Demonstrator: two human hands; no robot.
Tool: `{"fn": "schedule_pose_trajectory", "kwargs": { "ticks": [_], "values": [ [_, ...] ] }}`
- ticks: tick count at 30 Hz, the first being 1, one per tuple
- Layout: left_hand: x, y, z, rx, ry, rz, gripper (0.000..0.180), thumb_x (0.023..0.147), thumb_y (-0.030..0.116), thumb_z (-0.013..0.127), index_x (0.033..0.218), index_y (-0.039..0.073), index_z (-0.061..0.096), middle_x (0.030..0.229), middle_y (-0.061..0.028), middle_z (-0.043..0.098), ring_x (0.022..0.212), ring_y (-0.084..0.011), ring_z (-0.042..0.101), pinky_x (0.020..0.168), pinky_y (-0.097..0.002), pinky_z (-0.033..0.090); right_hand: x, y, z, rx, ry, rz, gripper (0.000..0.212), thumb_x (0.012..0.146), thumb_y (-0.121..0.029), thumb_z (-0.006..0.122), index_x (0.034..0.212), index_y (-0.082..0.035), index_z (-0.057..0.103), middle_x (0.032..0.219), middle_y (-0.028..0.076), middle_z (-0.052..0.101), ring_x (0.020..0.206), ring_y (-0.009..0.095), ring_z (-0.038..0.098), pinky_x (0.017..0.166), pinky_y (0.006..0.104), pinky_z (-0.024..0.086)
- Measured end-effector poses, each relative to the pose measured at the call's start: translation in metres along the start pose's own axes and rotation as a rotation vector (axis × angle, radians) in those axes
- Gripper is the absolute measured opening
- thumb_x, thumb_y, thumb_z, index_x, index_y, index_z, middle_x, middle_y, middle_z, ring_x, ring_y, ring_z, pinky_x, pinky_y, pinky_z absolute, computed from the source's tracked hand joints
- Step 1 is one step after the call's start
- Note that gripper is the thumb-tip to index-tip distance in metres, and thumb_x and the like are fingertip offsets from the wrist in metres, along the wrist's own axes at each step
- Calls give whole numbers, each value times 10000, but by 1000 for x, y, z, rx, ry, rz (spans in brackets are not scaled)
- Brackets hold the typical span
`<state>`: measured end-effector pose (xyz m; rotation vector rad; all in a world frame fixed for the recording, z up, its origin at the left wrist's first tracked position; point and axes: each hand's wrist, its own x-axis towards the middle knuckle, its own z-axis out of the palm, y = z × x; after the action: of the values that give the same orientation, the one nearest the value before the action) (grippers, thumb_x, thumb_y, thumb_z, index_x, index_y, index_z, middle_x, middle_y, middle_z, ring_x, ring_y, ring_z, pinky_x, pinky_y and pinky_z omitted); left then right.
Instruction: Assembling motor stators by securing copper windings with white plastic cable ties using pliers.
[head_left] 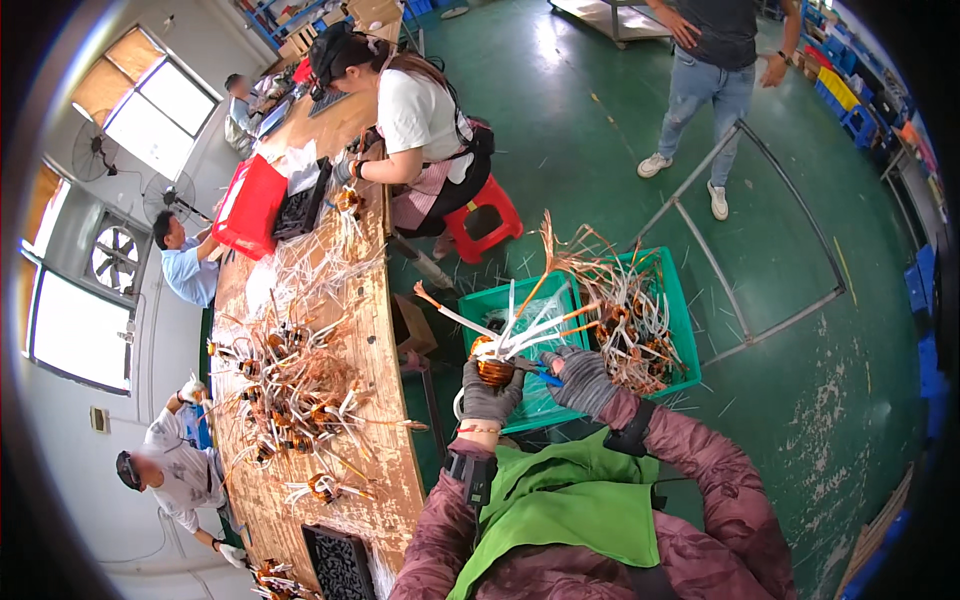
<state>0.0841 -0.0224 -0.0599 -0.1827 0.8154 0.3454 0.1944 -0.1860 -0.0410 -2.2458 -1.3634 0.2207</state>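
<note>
My left hand [490, 396], in a grey glove, is closed round a copper-wound coil [495, 371]. Long white-sleeved leads [520, 335] fan up and outward from it, some with bare copper strands at their ends. Beside it my right hand [584, 382], also gloved, grips blue-handled pliers [543, 374]. Their jaws point at the base of the leads; whether they pinch a lead is too small to tell. Directly beyond my hands stands a green crate [480, 305] with clear plastic inside. Another green crate [684, 300], to its right, is heaped with coils and frayed leads [635, 320].
A worn wooden table [400, 480] runs along my left, with a pile of coils [300, 400] and a black tray [338, 562]. A co-worker [425, 120] sits beyond on a red stool [485, 220]. A metal frame [745, 330] lies on the right; a person [710, 80] stands behind it.
</note>
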Motion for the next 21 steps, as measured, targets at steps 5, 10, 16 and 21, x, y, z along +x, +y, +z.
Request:
{"fn": "schedule_pose_trajectory", "kwargs": {
  "ticks": [5, 10, 16, 21],
  "values": [
    [-12, -3, 7, 126, 53, -39, 438, 873, 362, 525, 1211, 86, 485, 1147, -131, 557, 1022, -309, 554, 860, -483, 505, -19, 22, -4, 81, -27, -66, 266, 749, -251, 593, 974, -110, 594, 747, 114, 567, 671, 311, 564, 590, 439, 441],
    [-20, -5, 10, 282, -46, 16, 423, 860, 345, 571, 1203, 109, 495, 1138, -91, 568, 1048, -269, 541, 872, -484, 501, -20, 52, -42, 105, -104, -4, 326, 779, -285, 592, 1072, -141, 603, 713, 95, 569, 678, 268, 588, 576, 404, 455],
    [-38, -14, 24, 371, -63, -116, 393, 877, 336, 530, 1203, 115, 525, 1152, -89, 588, 1058, -258, 559, 905, -445, 489, 11, 63, -65, 618, 165, -263, 320, 811, -195, 542, 1103, -79, 601, 963, 105, 597, 924, 285, 559, 797, 405, 467],
    [-34, -15, 20, 550, -108, -111, 423, 888, 385, 510, 1224, 129, 493, 1205, -58, 565, 1130, -244, 509, 957, -435, 437, 35, 49, -92, -334, -14, -485, 441, 772, -256, 562, 1195, -128, 567, 1000, 74, 600, 966, 248, 560, 875, 378, 442]
  ]
}}
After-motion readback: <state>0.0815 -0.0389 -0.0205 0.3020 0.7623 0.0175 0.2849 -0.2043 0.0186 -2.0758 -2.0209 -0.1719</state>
